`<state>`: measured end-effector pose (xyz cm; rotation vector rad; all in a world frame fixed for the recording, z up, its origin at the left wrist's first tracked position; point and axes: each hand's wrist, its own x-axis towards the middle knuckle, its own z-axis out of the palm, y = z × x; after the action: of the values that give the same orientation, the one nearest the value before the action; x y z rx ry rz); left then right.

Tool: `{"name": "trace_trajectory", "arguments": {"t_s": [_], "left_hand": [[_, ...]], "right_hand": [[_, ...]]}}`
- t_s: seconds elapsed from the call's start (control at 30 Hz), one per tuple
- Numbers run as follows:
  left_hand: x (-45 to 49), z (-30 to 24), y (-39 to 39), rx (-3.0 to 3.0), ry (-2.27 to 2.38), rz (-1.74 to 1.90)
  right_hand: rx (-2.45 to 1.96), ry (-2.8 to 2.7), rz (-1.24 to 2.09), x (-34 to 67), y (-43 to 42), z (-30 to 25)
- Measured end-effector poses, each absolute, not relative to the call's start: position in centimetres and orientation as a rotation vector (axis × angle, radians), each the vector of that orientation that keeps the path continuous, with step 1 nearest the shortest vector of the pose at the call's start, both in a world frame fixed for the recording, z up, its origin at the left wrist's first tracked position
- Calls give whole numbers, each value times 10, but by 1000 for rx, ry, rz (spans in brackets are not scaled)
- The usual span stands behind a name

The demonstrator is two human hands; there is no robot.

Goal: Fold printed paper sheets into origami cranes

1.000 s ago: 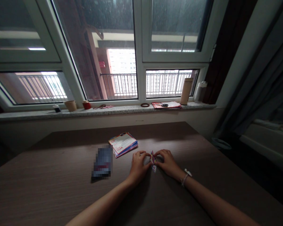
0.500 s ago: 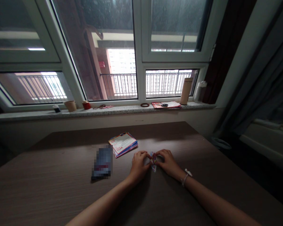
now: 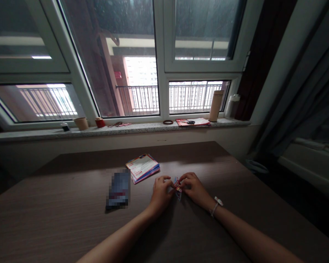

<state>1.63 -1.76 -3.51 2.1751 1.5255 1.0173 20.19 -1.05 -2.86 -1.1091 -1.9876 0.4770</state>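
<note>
A small folded piece of colourful printed paper point(image 3: 178, 189) stands between my two hands over the brown table point(image 3: 71, 233). My left hand point(image 3: 162, 191) pinches its left side with thumb and forefinger. From the right, my right hand point(image 3: 194, 187) grips the opposite side between thumb and fingers; a pale bracelet circles that wrist. Pointed ends of the paper show above and below the fingertips. The exact folded shape is too small to make out.
A stack of printed sheets point(image 3: 143, 168) lies beyond my left hand, and a blurred dark object point(image 3: 118, 189) is left of it. On the windowsill stand a tan bottle point(image 3: 216, 106), a paper cup point(image 3: 81, 123), a red container point(image 3: 100, 122), and papers with scissors point(image 3: 191, 122).
The fingers of both hands have shifted slightly on the folded paper, and more of its red and yellow middle shows between them. Everything else stays in place.
</note>
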Motion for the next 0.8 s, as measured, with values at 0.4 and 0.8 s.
{"name": "trace_trajectory", "arguments": {"t_s": [0.4, 0.8], "left_hand": [[9, -24, -20, 2499, 1501, 885], [4, -29, -16, 2607, 1440, 863]], "right_hand": [[-1153, -2204, 321, 201, -19, -21], [-1181, -2341, 323, 204, -19, -14]]}}
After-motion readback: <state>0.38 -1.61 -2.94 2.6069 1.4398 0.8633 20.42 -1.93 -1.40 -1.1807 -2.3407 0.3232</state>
